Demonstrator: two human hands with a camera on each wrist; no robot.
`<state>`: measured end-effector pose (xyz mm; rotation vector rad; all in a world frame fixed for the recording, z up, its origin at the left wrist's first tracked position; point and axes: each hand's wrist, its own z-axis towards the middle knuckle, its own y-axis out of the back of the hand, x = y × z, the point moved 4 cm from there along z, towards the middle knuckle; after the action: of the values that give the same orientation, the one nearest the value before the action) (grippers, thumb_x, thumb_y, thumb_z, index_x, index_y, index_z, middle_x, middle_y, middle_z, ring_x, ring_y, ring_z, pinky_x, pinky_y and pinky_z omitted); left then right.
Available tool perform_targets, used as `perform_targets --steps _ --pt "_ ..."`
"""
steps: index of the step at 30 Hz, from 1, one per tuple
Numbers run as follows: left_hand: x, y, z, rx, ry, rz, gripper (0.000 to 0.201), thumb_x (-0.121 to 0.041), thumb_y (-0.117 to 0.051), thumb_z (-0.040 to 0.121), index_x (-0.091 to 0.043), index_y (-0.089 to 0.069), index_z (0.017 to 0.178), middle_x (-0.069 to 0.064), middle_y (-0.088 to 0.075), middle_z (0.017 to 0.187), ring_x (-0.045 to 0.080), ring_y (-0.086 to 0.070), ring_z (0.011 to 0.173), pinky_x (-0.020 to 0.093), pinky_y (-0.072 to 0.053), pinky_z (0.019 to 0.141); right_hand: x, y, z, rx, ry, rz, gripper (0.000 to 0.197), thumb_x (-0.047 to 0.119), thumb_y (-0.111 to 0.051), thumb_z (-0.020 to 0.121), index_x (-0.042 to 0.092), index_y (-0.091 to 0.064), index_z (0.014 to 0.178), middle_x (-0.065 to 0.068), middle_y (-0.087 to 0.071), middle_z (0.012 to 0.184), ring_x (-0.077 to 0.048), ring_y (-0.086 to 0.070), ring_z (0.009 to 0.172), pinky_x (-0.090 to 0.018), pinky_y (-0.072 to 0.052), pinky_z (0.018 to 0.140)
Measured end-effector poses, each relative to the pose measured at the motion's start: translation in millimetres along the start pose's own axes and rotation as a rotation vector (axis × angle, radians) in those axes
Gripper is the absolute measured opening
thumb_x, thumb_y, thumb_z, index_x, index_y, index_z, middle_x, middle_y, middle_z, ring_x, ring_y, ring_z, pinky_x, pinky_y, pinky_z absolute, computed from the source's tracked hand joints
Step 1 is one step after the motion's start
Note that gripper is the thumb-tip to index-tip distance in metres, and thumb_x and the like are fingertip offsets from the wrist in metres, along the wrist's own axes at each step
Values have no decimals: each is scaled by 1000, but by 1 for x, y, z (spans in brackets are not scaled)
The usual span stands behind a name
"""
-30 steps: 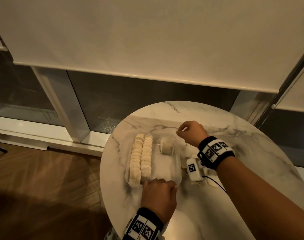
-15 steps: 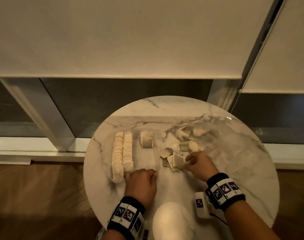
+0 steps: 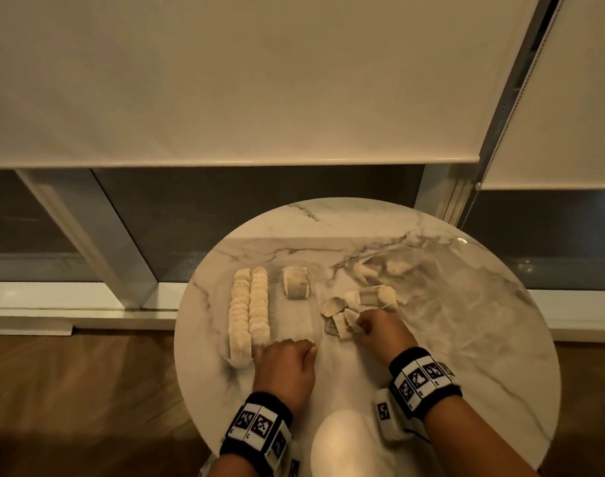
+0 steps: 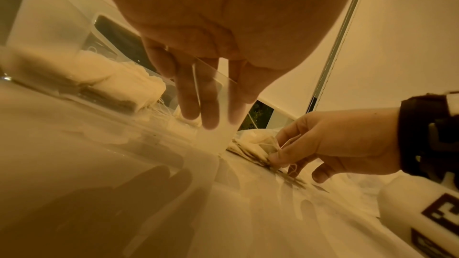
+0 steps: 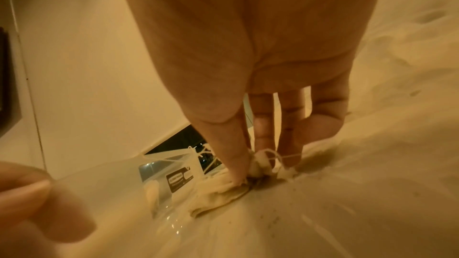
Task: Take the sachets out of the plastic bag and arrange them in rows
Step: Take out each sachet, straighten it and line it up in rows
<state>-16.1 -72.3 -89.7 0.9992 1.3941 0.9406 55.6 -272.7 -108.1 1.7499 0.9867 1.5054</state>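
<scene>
A clear plastic container [image 3: 295, 325] on the round marble table [image 3: 466, 356] holds two long rows of pale sachets [image 3: 249, 311] and a short stack [image 3: 295, 287] beside them. My left hand [image 3: 290, 346] grips the container's near wall, fingers curled over its rim [image 4: 211, 93]. Right of the container lies a loose pile of sachets [image 3: 342, 315] with strings. My right hand [image 3: 361, 327] pinches a sachet [image 5: 261, 164] from that pile between thumb and fingers. The crumpled clear plastic bag [image 3: 432, 287] lies farther right with a few sachets [image 3: 397, 266] in it.
The table's round edge runs close to my wrists, with wooden floor [image 3: 87, 390] below on the left. Behind the table stand a window frame [image 3: 97, 235] and lowered blinds [image 3: 225, 80]. The container bears a dark label [image 5: 178, 180].
My right hand came back from beside the short stack at the far side to the loose pile and took hold of a sachet. The left hand stayed on the container.
</scene>
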Motion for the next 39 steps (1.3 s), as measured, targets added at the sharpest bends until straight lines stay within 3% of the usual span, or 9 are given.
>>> perform_targets --steps 6,11,16,23,26,29,31,34,39 --pt "0 1 0 -1 -2 4 36 -47 -35 101 -37 -65 117 -9 -68 112 15 -58 110 40 -31 101 -7 20 -7 -73 -39 294 15 20 -74 87 29 -64 81 14 -62 71 -5 -59 69 -15 -44 62" --pt "-1 2 2 18 -11 -34 36 -47 -34 102 -35 -65 116 -10 -68 114 14 -57 112 38 -29 98 -16 33 -8 -93 -146 736 10 7 -71 88 16 -69 93 -11 -73 83 -18 -66 67 -29 -50 55" --pt "2 8 1 -51 11 -308 31 -46 -48 99 -35 -60 125 -13 -65 116 9 -58 112 36 -39 103 -12 42 -13 -90 -127 1027 21 2 -69 88 15 -68 105 -9 -76 82 -22 -69 69 -32 -51 60" --pt "-12 37 12 -257 -92 -570 22 -33 -59 97 -24 -68 115 -11 -67 105 2 -60 98 23 -49 90 9 49 -20 16 -4 1281 21 -3 -63 92 5 -66 111 -11 -73 84 -24 -68 70 -32 -49 59" --pt "-23 42 22 -156 -53 -749 19 -34 -59 98 -25 -72 108 -12 -72 99 -2 -64 90 19 -50 85 16 49 -22 65 34 1330 23 -3 -64 91 2 -64 113 -17 -70 87 -26 -66 70 -30 -50 56" --pt "-35 42 29 -16 23 -954 16 -38 -59 97 -29 -73 95 -6 -75 90 11 -70 88 29 -55 81 23 46 -24 106 63 1317 23 -3 -66 89 0 -61 112 -18 -67 83 -27 -66 72 -32 -50 58" --pt "-43 45 31 32 40 -1048 15 -33 -61 96 -25 -73 95 -2 -76 89 16 -71 84 27 -55 72 25 43 -26 123 80 1300 20 -4 -66 89 1 -61 107 -15 -68 80 -29 -66 75 -34 -52 60" --pt "-49 51 34 15 15 -1109 10 -20 -65 95 -14 -72 93 1 -75 81 15 -70 74 20 -51 62 28 41 -29 161 120 1257 20 -5 -66 90 0 -64 109 -16 -70 84 -27 -67 76 -33 -54 63" --pt "-47 61 40 -46 -36 -1073 11 -4 -64 93 -11 -66 84 -1 -70 69 7 -66 60 15 -48 54 28 41 -29 173 152 1140 25 -5 -70 87 3 -65 111 -16 -74 85 -26 -70 75 -34 -57 68"
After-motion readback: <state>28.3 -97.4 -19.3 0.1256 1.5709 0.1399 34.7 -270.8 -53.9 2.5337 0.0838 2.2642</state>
